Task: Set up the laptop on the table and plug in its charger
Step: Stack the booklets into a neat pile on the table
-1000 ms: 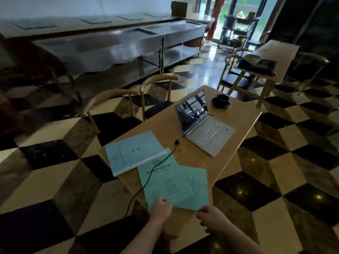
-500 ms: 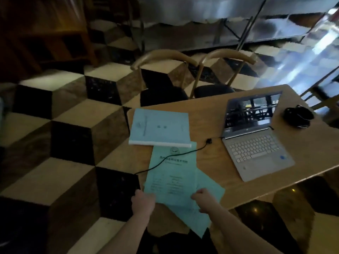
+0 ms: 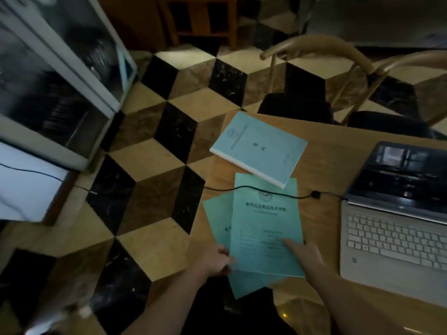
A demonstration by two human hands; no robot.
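my left hand (image 3: 217, 258) pinching the green papers (image 3: 264, 226) at the desk (image 3: 319, 165) edge, right hand (image 3: 305, 253) flat on top, fingers relaxed, laptop (image 3: 396, 213) open beside, cable (image 3: 242, 188) plugged in

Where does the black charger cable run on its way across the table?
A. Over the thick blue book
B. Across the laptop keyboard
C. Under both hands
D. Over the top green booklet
D: the black charger cable crosses the upper part of the top green booklet, just below the thick blue book, and heads toward the open laptop.
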